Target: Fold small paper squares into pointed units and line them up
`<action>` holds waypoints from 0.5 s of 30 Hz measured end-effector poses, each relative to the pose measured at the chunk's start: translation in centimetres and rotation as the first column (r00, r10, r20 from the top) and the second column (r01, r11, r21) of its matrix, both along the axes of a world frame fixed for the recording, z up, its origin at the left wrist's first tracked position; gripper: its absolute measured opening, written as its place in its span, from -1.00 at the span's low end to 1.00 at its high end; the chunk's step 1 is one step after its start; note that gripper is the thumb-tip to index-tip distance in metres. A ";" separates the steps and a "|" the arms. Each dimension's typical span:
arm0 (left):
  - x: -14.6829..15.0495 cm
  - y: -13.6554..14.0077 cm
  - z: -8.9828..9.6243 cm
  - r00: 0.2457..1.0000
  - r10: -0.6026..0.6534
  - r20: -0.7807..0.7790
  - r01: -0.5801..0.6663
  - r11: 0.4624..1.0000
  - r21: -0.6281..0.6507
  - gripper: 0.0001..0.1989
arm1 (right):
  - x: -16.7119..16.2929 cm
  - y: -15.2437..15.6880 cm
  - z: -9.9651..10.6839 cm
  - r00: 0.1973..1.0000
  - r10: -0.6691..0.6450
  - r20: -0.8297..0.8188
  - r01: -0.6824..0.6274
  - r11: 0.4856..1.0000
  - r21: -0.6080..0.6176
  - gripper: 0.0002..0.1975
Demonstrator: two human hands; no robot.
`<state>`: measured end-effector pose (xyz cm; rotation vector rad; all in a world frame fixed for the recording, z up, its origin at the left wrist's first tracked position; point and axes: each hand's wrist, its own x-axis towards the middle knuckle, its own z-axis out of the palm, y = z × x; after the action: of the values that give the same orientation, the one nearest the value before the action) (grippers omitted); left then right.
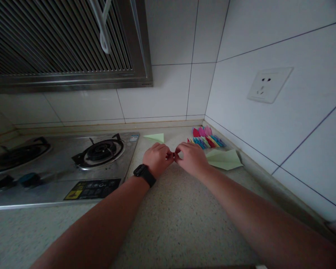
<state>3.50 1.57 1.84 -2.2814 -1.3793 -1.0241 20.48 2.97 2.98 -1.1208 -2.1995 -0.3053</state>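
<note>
Both hands up centre now, fingertips meeting over the counter [168,224], a hard, pale, speckled top w/ a dull sheen. L hand [156,158] in a tight pinch, R hand [194,158] pinching opp. it, thumb & finger curved into a small loop. Btwn them, a tiny dark piece [174,154], gripped from both sides; too small to tell shape or material. Black watch [145,175] wraps the L wrist, smooth strap.

Just beyond the L hand, a flat, pointed pale-green sheet [157,137]. By the R hand, a bigger green sheet [225,159], creased, angular, partly behind the hand. Behind that, bright folded pieces [208,142] packed in rows: pink, red, blue, yellow, w/ pointy tips.

Over L, gas stove [54,173], brushed metal, round blk burners. Above it, ribbed steel hood [123,80]. Walls: glossy white tile [168,99], thin dark joints.
</note>
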 end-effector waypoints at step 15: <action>-0.3 0.2 0.4 0.982 -0.188 0.033 0.189 0.982 -0.024 -0.86 | 0.1 0.1 -0.2 0.995 0.099 0.017 -0.100 0.993 0.060 -0.93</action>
<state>3.20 1.76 2.27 -2.4636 -1.2128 -1.1069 20.62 3.02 2.80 -0.9756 -2.2351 -0.3350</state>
